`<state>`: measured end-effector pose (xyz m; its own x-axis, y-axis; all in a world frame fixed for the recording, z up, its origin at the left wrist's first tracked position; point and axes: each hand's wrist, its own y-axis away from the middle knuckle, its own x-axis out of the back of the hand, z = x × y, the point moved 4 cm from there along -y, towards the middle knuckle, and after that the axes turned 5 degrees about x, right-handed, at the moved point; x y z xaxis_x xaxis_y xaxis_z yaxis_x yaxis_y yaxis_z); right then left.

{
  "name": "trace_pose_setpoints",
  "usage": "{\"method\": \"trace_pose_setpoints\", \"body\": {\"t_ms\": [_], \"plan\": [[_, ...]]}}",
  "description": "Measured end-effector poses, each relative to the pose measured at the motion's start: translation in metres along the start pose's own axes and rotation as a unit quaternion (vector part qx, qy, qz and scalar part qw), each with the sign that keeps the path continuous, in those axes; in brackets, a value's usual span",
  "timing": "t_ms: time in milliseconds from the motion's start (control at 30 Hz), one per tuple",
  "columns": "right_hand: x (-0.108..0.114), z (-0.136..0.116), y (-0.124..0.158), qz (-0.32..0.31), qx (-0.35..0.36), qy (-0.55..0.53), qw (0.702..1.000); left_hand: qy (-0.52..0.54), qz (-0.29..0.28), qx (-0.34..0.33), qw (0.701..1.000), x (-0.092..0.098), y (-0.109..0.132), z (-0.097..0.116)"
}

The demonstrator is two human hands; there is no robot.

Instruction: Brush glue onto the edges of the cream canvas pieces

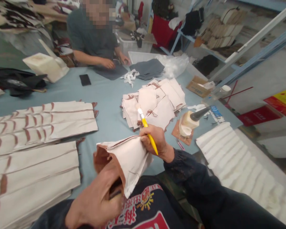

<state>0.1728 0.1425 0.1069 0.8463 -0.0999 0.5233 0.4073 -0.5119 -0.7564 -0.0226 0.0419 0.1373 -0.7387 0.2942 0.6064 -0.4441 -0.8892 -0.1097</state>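
My left hand (97, 197) is closed on the near end of a cream leather piece with a brown underside (131, 156), lifted above my lap. My right hand (154, 140) pinches the far edge of that same piece and also grips a yellow-handled brush (146, 125), its white bristle tip pointing up and away. Just beyond the brush lies a heap of similar cream pieces (154, 101) on the blue-grey table (107, 95). A white glue pot with a dark handle in it (188, 122) stands right of my right hand on a brown scrap.
Rows of overlapped cream pieces (38, 127) cover the table's left side. White padded strips (231, 156) lie at the right. Across the table a person (92, 35) handles grey fabric (147, 68). A black phone (85, 79), a cardboard box (197, 86) and a white block (44, 65) sit farther off.
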Motion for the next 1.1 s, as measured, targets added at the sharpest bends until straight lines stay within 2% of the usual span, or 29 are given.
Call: {"method": "trace_pose_setpoints", "body": {"t_ms": [100,233,300,367,433,500,567,667,833,933,1033,1100], "plan": [[0.007,-0.004,0.002,0.028,0.029,0.017,0.999,0.024,0.018,0.071,0.997,0.009,-0.002,-0.016],[0.015,-0.013,0.005,0.019,0.079,0.027,0.996,0.030,0.052,0.165,0.984,0.018,-0.016,-0.030],[0.017,-0.014,0.007,0.010,0.071,0.046,0.996,-0.018,0.075,0.196,0.978,0.022,-0.019,-0.034],[0.020,-0.014,0.010,0.008,0.062,0.073,0.995,-0.105,0.129,0.229,0.959,0.030,-0.015,-0.039],[0.023,-0.013,0.014,0.013,0.057,0.095,0.994,-0.153,0.187,0.232,0.942,0.038,-0.008,-0.041],[0.028,-0.013,0.016,0.023,0.057,0.105,0.993,-0.127,0.219,0.210,0.944,0.040,-0.002,-0.038],[0.030,-0.014,0.019,0.028,0.056,0.108,0.992,-0.069,0.212,0.191,0.956,0.035,-0.004,-0.031],[0.029,-0.016,0.021,0.020,0.048,0.116,0.992,0.000,0.151,0.204,0.967,0.016,-0.013,-0.019],[0.022,-0.021,0.025,0.011,0.059,0.136,0.989,0.097,0.127,0.277,0.947,-0.010,-0.019,-0.021],[0.020,-0.020,0.029,0.009,0.054,0.103,0.993,0.205,0.070,0.286,0.934,-0.022,-0.018,-0.031],[0.024,-0.016,0.029,0.023,0.006,0.054,0.998,0.245,0.081,0.291,0.921,-0.025,-0.017,-0.041],[0.033,-0.014,0.025,0.067,-0.068,0.008,0.995,0.241,0.099,0.298,0.918,-0.023,-0.019,-0.043]]}}
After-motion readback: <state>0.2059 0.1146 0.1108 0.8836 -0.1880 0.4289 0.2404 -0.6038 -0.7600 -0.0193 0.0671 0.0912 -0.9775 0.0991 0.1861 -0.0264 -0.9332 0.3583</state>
